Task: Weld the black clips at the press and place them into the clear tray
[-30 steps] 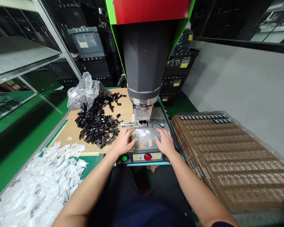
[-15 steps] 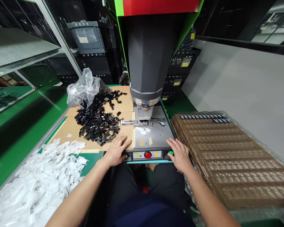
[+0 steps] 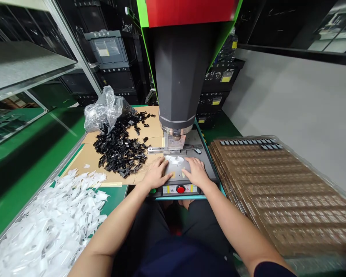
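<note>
My left hand (image 3: pixel 156 174) lies flat, fingers stretched forward, on the grey base plate (image 3: pixel 203 161) of a press machine. My right hand (image 3: pixel 196 172) rests beside it on the same plate, fingers spread and pointing toward the fixture (image 3: pixel 175 143) under the dark press head (image 3: pixel 177 77). Neither hand holds anything. A red button (image 3: pixel 180 189) sits on the front panel just below both hands. A small white piece (image 3: pixel 174 159) lies on the plate between my fingertips and the fixture.
A heap of small black parts (image 3: pixel 119 150) lies on cardboard at the left, with a crumpled clear bag (image 3: pixel 105 109) behind it. White plastic scraps (image 3: pixel 46 227) cover the near left. Stacked brown blister trays (image 3: pixel 276 184) stand at the right. Dark crates fill the background.
Both hands moved up from the two green buttons at the panel's corners onto the base plate, close together. The press head has come down onto the fixture.
</note>
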`<action>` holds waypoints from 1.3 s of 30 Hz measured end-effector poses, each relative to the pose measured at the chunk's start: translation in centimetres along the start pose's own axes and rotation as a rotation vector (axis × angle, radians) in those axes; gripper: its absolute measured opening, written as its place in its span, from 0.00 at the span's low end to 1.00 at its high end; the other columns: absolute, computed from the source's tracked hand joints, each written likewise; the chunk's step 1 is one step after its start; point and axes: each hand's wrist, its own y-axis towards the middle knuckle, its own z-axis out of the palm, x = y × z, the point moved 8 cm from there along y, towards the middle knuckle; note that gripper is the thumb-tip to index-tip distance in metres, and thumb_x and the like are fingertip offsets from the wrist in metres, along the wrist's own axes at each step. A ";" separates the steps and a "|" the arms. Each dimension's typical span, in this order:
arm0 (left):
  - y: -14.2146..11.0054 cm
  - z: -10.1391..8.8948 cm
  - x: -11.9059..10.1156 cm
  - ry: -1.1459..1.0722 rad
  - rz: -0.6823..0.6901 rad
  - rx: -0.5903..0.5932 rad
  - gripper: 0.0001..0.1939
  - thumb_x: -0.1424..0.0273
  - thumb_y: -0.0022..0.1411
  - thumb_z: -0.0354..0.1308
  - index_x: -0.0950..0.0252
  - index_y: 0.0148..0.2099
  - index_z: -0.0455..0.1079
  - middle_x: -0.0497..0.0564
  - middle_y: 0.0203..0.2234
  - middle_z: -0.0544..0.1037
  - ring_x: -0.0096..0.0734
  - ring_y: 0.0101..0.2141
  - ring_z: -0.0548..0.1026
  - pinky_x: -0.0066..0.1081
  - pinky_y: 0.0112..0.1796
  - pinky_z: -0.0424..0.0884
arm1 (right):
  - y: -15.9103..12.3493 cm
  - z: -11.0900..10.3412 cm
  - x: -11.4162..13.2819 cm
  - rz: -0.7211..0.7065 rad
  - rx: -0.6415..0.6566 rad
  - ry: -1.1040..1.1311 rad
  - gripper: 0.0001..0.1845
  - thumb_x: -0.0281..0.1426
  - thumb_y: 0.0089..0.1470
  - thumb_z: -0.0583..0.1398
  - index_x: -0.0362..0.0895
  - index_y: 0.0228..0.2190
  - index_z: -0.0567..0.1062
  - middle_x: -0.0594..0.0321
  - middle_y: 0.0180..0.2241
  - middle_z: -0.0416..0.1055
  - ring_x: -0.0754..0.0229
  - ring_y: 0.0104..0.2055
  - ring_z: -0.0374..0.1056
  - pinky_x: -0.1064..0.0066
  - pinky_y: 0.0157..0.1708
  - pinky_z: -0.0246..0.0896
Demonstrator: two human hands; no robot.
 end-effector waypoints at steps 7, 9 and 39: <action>1.7 1.6 -0.5 0.032 -0.010 -0.005 0.32 0.50 0.71 0.62 0.61 0.69 0.69 0.61 0.69 0.70 0.61 0.71 0.62 0.63 0.70 0.57 | 1.9 1.4 0.8 -0.040 0.005 0.002 0.26 0.35 0.64 0.65 0.45 0.61 0.71 0.48 0.60 0.74 0.42 0.64 0.64 0.49 0.62 0.57; 1.7 1.6 -0.8 0.024 0.007 -0.002 0.30 0.51 0.71 0.62 0.60 0.68 0.69 0.60 0.69 0.70 0.59 0.71 0.63 0.63 0.71 0.56 | 1.8 1.3 0.8 -0.049 0.001 0.011 0.26 0.35 0.64 0.65 0.45 0.61 0.71 0.48 0.60 0.74 0.42 0.64 0.64 0.50 0.62 0.57; 9.5 -1.1 1.8 -0.196 -0.117 -0.216 0.17 0.66 0.67 0.67 0.61 0.57 0.74 0.58 0.49 0.80 0.50 0.52 0.77 0.49 0.56 0.73 | 10.5 0.0 -0.8 0.237 -0.072 0.110 0.22 0.38 0.57 0.69 0.46 0.51 0.74 0.57 0.42 0.78 0.50 0.42 0.74 0.63 0.42 0.67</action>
